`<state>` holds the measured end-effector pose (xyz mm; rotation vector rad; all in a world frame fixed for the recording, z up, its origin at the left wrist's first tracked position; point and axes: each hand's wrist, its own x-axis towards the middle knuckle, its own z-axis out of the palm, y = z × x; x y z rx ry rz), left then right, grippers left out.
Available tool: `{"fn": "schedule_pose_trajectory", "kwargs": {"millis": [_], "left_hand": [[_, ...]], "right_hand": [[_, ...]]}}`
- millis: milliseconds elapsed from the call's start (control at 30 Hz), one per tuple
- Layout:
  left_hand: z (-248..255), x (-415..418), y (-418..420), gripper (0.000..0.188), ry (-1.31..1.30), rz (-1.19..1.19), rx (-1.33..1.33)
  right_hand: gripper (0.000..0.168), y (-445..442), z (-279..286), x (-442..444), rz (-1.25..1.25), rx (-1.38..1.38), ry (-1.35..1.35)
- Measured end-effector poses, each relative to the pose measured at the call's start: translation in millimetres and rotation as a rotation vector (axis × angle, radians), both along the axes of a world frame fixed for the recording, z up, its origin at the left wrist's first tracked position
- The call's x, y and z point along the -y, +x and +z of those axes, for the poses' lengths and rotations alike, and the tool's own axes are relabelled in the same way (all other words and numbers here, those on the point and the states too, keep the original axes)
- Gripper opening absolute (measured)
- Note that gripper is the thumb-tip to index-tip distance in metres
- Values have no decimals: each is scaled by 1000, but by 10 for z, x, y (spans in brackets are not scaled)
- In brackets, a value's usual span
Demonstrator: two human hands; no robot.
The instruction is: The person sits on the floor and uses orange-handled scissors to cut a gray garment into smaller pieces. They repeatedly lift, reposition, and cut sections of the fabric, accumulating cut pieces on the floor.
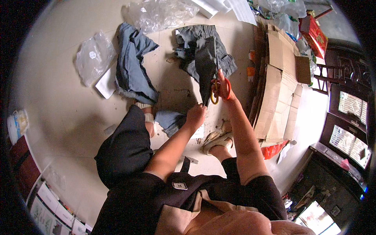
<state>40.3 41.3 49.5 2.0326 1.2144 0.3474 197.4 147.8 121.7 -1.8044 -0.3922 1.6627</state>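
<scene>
My left hand [196, 117] is closed on the near end of a dark grey fabric piece [205, 63], which stretches away over a grey garment [224, 55] on the floor. My right hand [223, 85] holds scissors [216, 92] with one red and one yellow handle loop. The scissor blades point away from me, along the right edge of the held fabric; whether they are parted is unclear. A blue-grey cloth garment [130, 64] lies to the left. A smaller blue-grey cloth piece [170, 120] rests between my feet, beside my left hand.
Clear plastic bags [95, 58] lie at the left, and crumpled plastic film [161, 14] at the far side. Flattened cardboard [277, 100] is stacked on the right, with a red bag [273, 150] at its near end. White foam sheets [241, 11] lie at the far right.
</scene>
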Motion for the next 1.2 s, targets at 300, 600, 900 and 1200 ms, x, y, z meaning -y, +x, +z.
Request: {"fn": "schedule_pose_trajectory", "kwargs": {"millis": [300, 600, 900, 1200], "left_hand": [[-60, 82, -17, 16, -145, -67, -72], [-196, 215, -11, 11, -40, -29, 7], [-74, 283, -31, 12, -128, -131, -17], [-101, 356, -48, 13, -149, -172, -9]], "right_hand": [[67, 85, -10, -219, 53, 75, -31], [75, 153, -9, -417, 29, 166, 1], [73, 352, -94, -591, -114, 112, 109], [75, 459, 113, -644, -111, 92, 91]]}}
